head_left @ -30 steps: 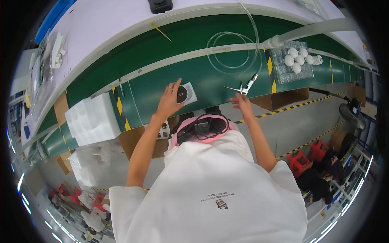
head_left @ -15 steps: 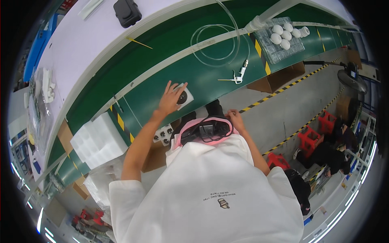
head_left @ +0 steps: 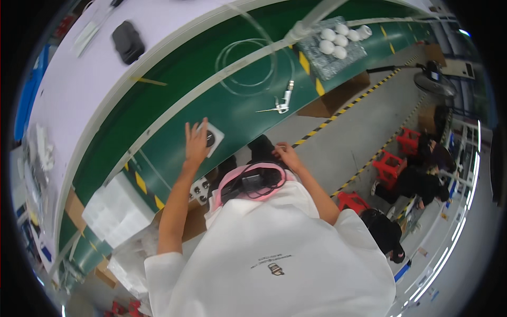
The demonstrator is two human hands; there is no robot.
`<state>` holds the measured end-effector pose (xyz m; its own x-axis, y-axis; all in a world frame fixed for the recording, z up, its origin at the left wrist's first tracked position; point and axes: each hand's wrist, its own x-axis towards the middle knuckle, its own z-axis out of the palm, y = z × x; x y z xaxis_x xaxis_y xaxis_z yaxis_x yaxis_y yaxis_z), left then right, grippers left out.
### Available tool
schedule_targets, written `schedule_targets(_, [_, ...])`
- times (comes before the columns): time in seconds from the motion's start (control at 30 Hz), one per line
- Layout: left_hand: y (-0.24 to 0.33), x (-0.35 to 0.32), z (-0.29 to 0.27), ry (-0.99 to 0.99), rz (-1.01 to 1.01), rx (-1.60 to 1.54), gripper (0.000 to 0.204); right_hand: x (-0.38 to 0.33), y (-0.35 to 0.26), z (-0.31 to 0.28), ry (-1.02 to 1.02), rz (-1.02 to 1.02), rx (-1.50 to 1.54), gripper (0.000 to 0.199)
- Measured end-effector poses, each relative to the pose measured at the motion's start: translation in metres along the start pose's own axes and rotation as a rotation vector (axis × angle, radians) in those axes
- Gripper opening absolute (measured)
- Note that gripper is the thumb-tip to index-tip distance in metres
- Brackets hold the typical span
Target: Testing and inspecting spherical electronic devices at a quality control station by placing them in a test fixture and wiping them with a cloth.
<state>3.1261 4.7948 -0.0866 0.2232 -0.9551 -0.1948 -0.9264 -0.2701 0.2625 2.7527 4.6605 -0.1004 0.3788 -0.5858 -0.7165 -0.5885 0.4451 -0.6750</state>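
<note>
On the green bench, my left hand (head_left: 196, 147) rests over the left side of a white square piece (head_left: 215, 141) with a round black part (head_left: 210, 139). Its fingers are stretched and spread, partly covering the black part. Close to my body, just off the bench's near edge, is my right hand (head_left: 285, 153). Its fingers are curled together, and whatever lies between them is too small to make out. A white tray of black round parts (head_left: 200, 189) shows below my left forearm, partly hidden by it.
An air blow gun (head_left: 284, 103) with a coiled clear hose (head_left: 245, 87) lies farther right on the bench. White round pieces (head_left: 327, 46) sit on bubble wrap (head_left: 331, 64). White foam (head_left: 117, 208) stands at left; a cardboard box (head_left: 335, 96) is under the bench edge.
The whole view has shifted, so the bench things appear farther left. My left hand stays at the white square piece, its fingers slightly shifted. My right hand remains near my body.
</note>
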Motion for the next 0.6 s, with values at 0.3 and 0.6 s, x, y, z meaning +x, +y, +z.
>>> schedule_targets(0.3, [-0.009, -0.004, -0.005, 0.050, -0.871, -0.031, 0.114, 0.152, -0.082, -0.197, 0.471, -0.354, -0.440, 0.029])
schedule_targets(0.6, [-0.007, -0.040, -0.028, 0.479, -1.097, -0.102, 0.058, 0.323, -0.242, -0.336, 0.754, -0.498, -0.874, 0.057])
